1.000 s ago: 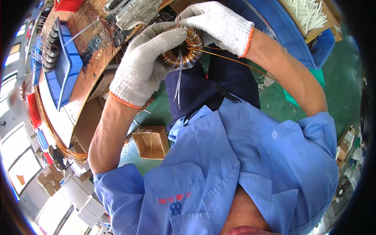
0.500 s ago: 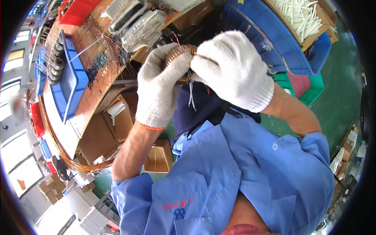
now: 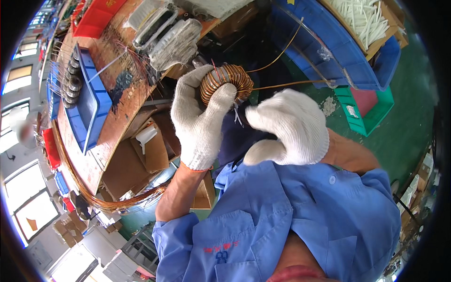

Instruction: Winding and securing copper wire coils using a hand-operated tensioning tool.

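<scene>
- Half a second back, both gloved hands cupped over the coil, nearly hiding it; now parted, with the right hand (image 3: 287, 126) drawn off to the right and lower, no longer on the ring
- Left hand (image 3: 199, 120) alone on the copper-wound ring coil (image 3: 226, 83), thumb and fingers pinching its lower left edge, holding it up in front of the chest, above the lap and well off the bench (image 3: 123, 101)
- Right hand loosely curled in its white glove, thumb sticking out; cannot tell whether anything thin is pinched inside; not touching the coil
- Judged from the parting: one pull of wire probably just finished, winding not yet complete, since loose wire remains
- Two copper wire tails (image 3: 286, 84) running out from the ring's right side, one arcing up, the other nearly level toward the blue bin (image 3: 324, 51)
- Coil itself: a fat doughnut, closely wrapped in bright orange-brown turns lying side by side; a small grey patch of core or tape showing at the top; short pale ties hanging beneath it
- Blue tray (image 3: 91, 105) on the bench to the left, a row of dark rings along its far edge
</scene>
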`<state>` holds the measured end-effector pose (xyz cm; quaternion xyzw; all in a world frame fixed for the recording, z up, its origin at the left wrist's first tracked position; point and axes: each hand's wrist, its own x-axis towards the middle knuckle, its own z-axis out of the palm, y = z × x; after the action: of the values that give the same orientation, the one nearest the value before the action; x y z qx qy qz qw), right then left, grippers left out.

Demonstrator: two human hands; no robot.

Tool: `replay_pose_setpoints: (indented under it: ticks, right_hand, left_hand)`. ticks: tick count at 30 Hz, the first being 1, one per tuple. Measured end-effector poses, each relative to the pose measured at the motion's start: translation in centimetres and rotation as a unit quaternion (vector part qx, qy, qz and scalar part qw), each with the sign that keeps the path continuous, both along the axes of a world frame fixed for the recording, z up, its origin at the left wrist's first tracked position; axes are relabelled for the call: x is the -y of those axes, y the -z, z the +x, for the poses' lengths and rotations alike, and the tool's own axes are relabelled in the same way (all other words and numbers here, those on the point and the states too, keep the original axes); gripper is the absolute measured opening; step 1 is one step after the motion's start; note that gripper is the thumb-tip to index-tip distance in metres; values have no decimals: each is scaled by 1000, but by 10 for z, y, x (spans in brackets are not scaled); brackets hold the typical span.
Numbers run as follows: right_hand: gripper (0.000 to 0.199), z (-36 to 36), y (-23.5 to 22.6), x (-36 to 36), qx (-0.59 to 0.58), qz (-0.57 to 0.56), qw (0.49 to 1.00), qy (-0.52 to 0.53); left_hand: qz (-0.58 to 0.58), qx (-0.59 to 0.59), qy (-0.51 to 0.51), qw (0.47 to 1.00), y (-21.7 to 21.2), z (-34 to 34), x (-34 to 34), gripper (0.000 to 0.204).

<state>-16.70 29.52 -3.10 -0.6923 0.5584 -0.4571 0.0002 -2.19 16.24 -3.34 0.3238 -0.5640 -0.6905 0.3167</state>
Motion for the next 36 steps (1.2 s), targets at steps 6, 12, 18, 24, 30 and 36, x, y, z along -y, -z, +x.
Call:
replay_pose_setpoints:
  ticks: [6,12,18,24,30,36]
  right_hand:
    - [33,8,33,18,25,-25,998,49]
    - [25,16,22,21,175,-37,983,45]
    - [7,20,12,23,491,-16,871,-28]
    - [19,33,-8,9,661,36,748,-46]
    - [35,22,1,13,672,7,737,-63]
    - [20,19,1,14,697,11,713,-80]
  left_hand:
    - [-15,-15,-7,1000,10,-3,-5,40]
    - [-42,-43,-4,998,12,4,-12,39]
    - [-61,-36,2,998,15,4,-9,36]
    - [-113,-27,-13,993,11,0,-9,37]
    - [-86,-43,16,995,12,10,-9,37]
    - [-62,18,64,996,21,21,-10,40]
